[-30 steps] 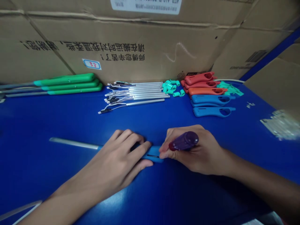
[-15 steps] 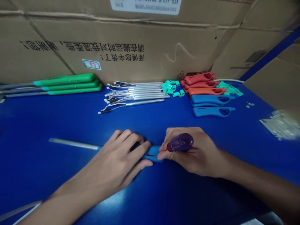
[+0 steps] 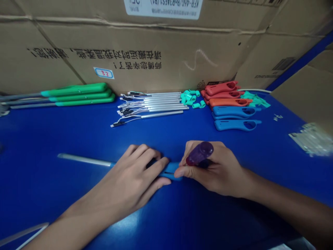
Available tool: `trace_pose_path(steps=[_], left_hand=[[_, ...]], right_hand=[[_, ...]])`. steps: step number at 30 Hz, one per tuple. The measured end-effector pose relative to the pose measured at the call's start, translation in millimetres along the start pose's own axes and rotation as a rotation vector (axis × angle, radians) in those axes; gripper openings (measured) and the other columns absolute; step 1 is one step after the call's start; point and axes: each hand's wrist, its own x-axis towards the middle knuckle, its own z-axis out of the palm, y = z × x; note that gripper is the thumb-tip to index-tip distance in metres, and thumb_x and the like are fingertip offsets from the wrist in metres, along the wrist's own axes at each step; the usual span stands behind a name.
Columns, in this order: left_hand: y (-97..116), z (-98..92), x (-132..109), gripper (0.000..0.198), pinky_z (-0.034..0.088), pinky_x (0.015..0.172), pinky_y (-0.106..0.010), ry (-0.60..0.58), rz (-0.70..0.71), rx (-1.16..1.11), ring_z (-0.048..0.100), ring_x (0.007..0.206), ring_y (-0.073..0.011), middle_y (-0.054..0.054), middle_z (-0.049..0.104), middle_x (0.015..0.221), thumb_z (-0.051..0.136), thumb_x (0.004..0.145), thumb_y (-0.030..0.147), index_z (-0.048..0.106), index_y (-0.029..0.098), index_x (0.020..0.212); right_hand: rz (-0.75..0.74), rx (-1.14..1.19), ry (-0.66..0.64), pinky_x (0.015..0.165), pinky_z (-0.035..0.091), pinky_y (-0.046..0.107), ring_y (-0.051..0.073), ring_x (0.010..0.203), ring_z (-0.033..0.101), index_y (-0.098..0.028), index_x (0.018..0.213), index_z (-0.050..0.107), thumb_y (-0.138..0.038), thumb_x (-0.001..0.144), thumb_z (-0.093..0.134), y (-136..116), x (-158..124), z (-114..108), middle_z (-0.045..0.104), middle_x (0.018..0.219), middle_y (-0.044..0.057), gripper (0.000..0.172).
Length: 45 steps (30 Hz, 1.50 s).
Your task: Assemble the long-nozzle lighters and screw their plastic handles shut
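Note:
My left hand (image 3: 140,170) is wrapped over a blue long-nosed lighter (image 3: 170,170), pressing it flat on the table; its metal tube (image 3: 85,159) points out to the left. My right hand (image 3: 215,168) grips a screwdriver with a dark purple handle (image 3: 201,152) at the right end of the blue body. The handle leans up and to the right. My fingers hide the screwdriver's tip and the spot beneath it.
Along the back lie green lighters (image 3: 83,93), several metal tubes with wires (image 3: 163,107), teal caps (image 3: 191,99), and red, orange and blue handle shells (image 3: 234,125). Small clear parts (image 3: 312,139) lie at right. A cardboard wall (image 3: 182,45) closes off the back.
The screwdriver handle has tilted slightly in my right hand. My left hand keeps the blue lighter pinned down. The whole view has shifted a little.

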Motion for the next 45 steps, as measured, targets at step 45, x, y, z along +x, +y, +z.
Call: trace_pose_path(steps=[45], left_hand=[[-17.0, -9.6, -10.9, 0.02, 0.051, 0.085, -0.046, 0.032, 0.025, 0.059, 0.062, 0.097, -0.0262, -0.009, 0.067, 0.111, 0.05, 0.101, 0.032, 0.065, 0.019, 0.1]], right_hand=[[0.191, -0.944, -0.004, 0.095, 0.049, 0.034, 0.022, 0.101, 0.062, -0.014, 0.113, 0.07, -0.022, 0.095, 0.059, 14.9, 19.5, -34.0, 0.07, 0.107, 0.009, 0.023]])
